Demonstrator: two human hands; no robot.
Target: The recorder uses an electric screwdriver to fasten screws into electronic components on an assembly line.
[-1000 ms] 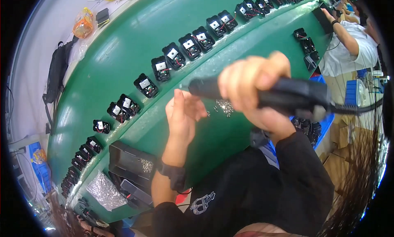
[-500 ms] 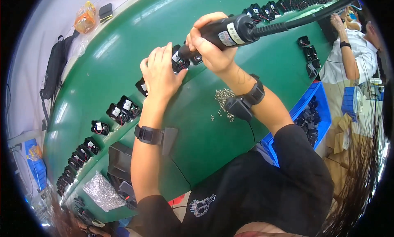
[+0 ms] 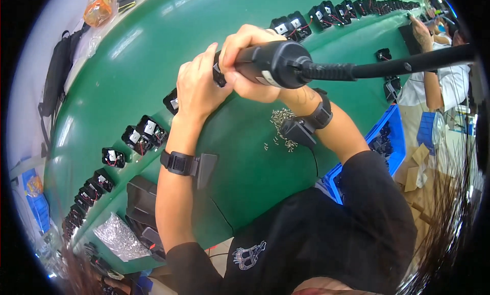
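Note:
My right hand (image 3: 252, 89) is wrapped around a black corded electric screwdriver (image 3: 283, 60), whose thick cable runs off to the right. Its tip is hidden behind my hands. Close against it, my left hand (image 3: 195, 88) is closed on a small black plastic housing (image 3: 219, 74), mostly covered by the fingers. Another black housing (image 3: 172, 100) lies by my left wrist. Beyond my right hand stand two more open black housings (image 3: 291, 27) with white parts and red wires. A pile of small silver screws (image 3: 282, 122) lies beside my right forearm.
Rows of similar housings (image 3: 145, 134) curve along the green conveyor-like table (image 3: 245, 162). At lower left lies a clear bag of silver parts (image 3: 121, 237) beside a black case (image 3: 141, 198). A blue bin (image 3: 398, 137) of black parts stands at right, near a co-worker's arm (image 3: 433, 88).
The screwdriver has swung so its rear end faces me more, and its cable lies lower and flatter. My right hand has come down nearer my left. The view has shifted slightly.

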